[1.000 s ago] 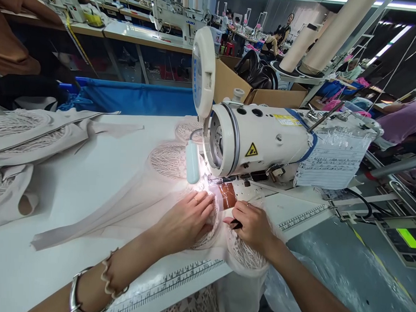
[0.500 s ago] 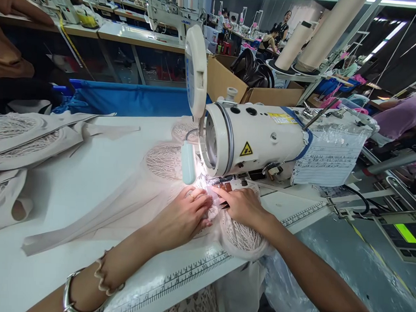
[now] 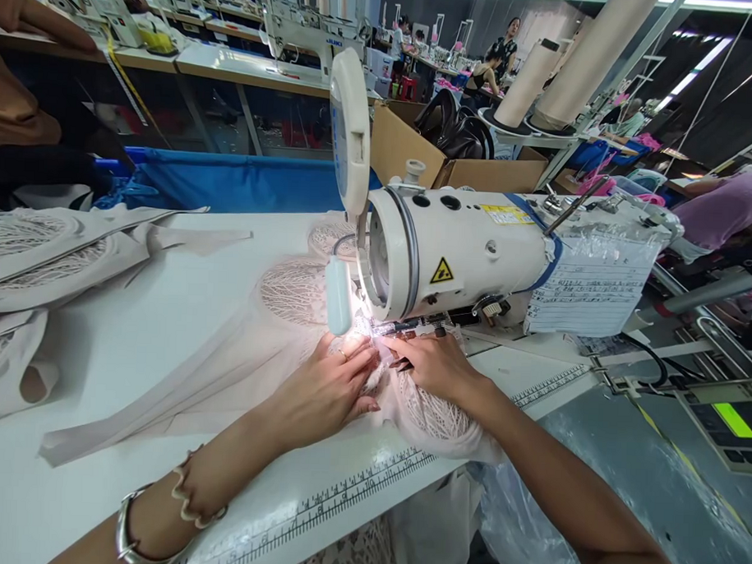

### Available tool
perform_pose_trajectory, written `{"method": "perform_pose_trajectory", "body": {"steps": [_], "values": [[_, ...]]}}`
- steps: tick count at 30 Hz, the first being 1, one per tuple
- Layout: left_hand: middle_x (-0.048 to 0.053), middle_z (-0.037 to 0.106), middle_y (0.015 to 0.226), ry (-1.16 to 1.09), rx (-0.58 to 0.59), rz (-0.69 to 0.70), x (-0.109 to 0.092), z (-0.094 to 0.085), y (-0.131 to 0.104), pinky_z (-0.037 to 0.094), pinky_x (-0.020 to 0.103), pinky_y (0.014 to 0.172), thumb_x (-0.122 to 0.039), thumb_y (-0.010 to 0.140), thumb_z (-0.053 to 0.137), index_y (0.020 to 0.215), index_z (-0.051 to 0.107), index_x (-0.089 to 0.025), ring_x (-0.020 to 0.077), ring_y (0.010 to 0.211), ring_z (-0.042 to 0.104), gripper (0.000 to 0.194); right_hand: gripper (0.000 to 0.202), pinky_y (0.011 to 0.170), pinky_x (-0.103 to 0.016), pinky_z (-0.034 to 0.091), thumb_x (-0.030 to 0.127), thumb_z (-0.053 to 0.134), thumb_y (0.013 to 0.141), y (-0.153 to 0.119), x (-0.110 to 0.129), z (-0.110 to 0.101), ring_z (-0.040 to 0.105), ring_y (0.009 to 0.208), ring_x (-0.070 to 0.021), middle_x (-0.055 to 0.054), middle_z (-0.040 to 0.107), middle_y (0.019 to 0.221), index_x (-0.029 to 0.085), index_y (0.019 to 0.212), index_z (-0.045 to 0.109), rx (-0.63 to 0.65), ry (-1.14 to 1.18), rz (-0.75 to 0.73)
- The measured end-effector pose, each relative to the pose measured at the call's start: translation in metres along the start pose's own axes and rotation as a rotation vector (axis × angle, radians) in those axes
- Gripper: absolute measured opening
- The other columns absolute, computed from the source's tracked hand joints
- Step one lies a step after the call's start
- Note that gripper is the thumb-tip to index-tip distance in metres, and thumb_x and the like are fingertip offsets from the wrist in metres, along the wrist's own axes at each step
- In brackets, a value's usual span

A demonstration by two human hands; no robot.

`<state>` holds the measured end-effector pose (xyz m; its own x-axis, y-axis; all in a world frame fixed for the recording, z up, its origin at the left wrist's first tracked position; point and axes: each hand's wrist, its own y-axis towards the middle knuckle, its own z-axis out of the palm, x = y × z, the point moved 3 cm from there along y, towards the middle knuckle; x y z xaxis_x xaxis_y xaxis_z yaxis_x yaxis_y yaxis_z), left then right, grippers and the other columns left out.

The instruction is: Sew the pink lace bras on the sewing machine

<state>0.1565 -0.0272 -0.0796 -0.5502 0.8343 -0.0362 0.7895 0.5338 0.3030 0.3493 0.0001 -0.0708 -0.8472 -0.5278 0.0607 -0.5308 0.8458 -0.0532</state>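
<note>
My left hand [image 3: 329, 387] lies flat on pale beige lace fabric [image 3: 430, 415], pressing it to the white table just before the needle of a white sewing machine [image 3: 463, 252]. My right hand [image 3: 431, 364] rests on the same fabric right beside it, fingertips at the lit presser-foot area, with a small dark tool partly hidden under the fingers. A long beige strap piece [image 3: 181, 390] of the garment trails left across the table. The needle itself is hidden by glare and fingers.
A heap of the same beige lace pieces [image 3: 36, 278] lies at the table's left. Printed ruler strips [image 3: 337, 499] run along the front edge. A blue bin [image 3: 231, 178] and a cardboard box [image 3: 411, 147] stand behind. Thread cones [image 3: 581, 67] and a control panel [image 3: 725, 422] are at right. Other people work beyond.
My right hand has moved forward from the table's front onto the fabric at the presser foot, covering the brown patch. The lace cup slid towards the machine. My left hand barely shifted.
</note>
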Motion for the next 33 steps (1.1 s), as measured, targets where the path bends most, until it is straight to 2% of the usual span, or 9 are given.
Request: {"method": "perform_pose_trajectory", "body": {"steps": [5, 12, 15, 19, 24, 26, 29, 31, 33], "values": [[0.018, 0.065, 0.133, -0.023, 0.03, -0.025, 0.002, 0.003, -0.002, 0.028, 0.052, 0.102, -0.053, 0.106, 0.019, 0.134, 0.056, -0.012, 0.0337, 0.13, 0.053, 0.062, 0.056, 0.053, -0.027, 0.027, 0.004, 0.051, 0.078, -0.001, -0.001, -0.002, 0.063, 0.068, -0.0168, 0.0, 0.075, 0.074, 0.031, 0.123, 0.071, -0.024, -0.029, -0.053], [0.019, 0.06, 0.139, -0.02, 0.031, -0.049, 0.003, 0.004, -0.003, 0.024, 0.059, 0.107, -0.05, 0.106, 0.02, 0.127, 0.062, -0.012, 0.036, 0.133, 0.05, 0.061, 0.053, 0.06, -0.024, 0.035, 0.005, 0.051, 0.083, 0.0, -0.003, -0.002, 0.063, 0.073, -0.016, -0.001, 0.076, 0.082, 0.031, 0.127, 0.069, -0.05, 0.017, -0.07], [0.02, 0.061, 0.138, -0.044, 0.03, -0.049, 0.003, 0.003, -0.003, 0.023, 0.061, 0.108, -0.049, 0.107, 0.02, 0.132, 0.058, -0.01, 0.0358, 0.13, 0.053, 0.06, 0.048, 0.06, -0.024, 0.035, 0.005, 0.051, 0.086, 0.0, -0.003, -0.002, 0.062, 0.069, -0.0154, -0.001, 0.074, 0.077, 0.03, 0.122, 0.071, -0.066, 0.004, -0.111], [0.02, 0.062, 0.136, -0.039, 0.041, -0.059, 0.004, 0.002, -0.002, 0.026, 0.063, 0.106, -0.048, 0.106, 0.028, 0.134, 0.057, -0.013, 0.0368, 0.126, 0.056, 0.053, 0.043, 0.066, -0.024, 0.038, 0.007, 0.05, 0.09, 0.001, -0.003, -0.002, 0.064, 0.077, -0.0163, -0.002, 0.076, 0.083, 0.03, 0.12, 0.071, -0.076, 0.019, -0.113], [0.019, 0.057, 0.142, -0.032, 0.028, -0.073, 0.002, 0.004, -0.001, 0.025, 0.062, 0.107, -0.046, 0.106, 0.03, 0.131, 0.058, -0.013, 0.0363, 0.136, 0.046, 0.051, 0.032, 0.065, -0.026, 0.037, 0.014, 0.05, 0.095, -0.001, -0.005, -0.006, 0.065, 0.076, -0.0171, -0.002, 0.076, 0.086, 0.028, 0.116, 0.071, -0.072, -0.005, -0.045], [0.019, 0.061, 0.137, -0.048, 0.033, -0.067, 0.001, 0.005, 0.0, 0.026, 0.061, 0.106, -0.049, 0.106, 0.028, 0.129, 0.059, -0.011, 0.0358, 0.134, 0.048, 0.054, 0.023, 0.062, -0.027, 0.034, 0.025, 0.057, 0.095, -0.007, -0.009, -0.008, 0.064, 0.071, -0.0183, -0.002, 0.076, 0.082, 0.024, 0.115, 0.069, -0.084, -0.031, 0.012], [0.02, 0.066, 0.127, -0.068, 0.036, -0.068, -0.001, 0.006, 0.001, 0.027, 0.059, 0.103, -0.048, 0.106, 0.024, 0.126, 0.06, -0.008, 0.0354, 0.126, 0.054, 0.057, 0.033, 0.058, -0.028, 0.03, 0.038, 0.067, 0.09, -0.019, -0.013, -0.007, 0.061, 0.067, -0.0183, -0.002, 0.074, 0.077, 0.019, 0.116, 0.066, -0.097, -0.02, -0.01], [0.019, 0.067, 0.122, -0.08, 0.017, -0.075, -0.001, 0.005, 0.001, 0.027, 0.059, 0.102, -0.047, 0.107, 0.023, 0.131, 0.056, -0.007, 0.0353, 0.123, 0.056, 0.057, 0.027, 0.056, -0.027, 0.027, 0.024, 0.061, 0.093, -0.026, -0.013, -0.004, 0.057, 0.063, -0.0153, 0.0, 0.069, 0.07, 0.021, 0.118, 0.067, -0.125, -0.025, -0.128], [0.017, 0.068, 0.119, -0.097, 0.002, -0.081, -0.001, 0.003, 0.0, 0.028, 0.058, 0.103, -0.047, 0.106, 0.026, 0.135, 0.053, -0.009, 0.0348, 0.12, 0.058, 0.055, 0.039, 0.055, -0.028, 0.025, 0.006, 0.048, 0.093, -0.031, -0.011, -0.002, 0.051, 0.058, -0.013, 0.002, 0.063, 0.062, 0.025, 0.119, 0.07, -0.19, -0.048, -0.249]]}}
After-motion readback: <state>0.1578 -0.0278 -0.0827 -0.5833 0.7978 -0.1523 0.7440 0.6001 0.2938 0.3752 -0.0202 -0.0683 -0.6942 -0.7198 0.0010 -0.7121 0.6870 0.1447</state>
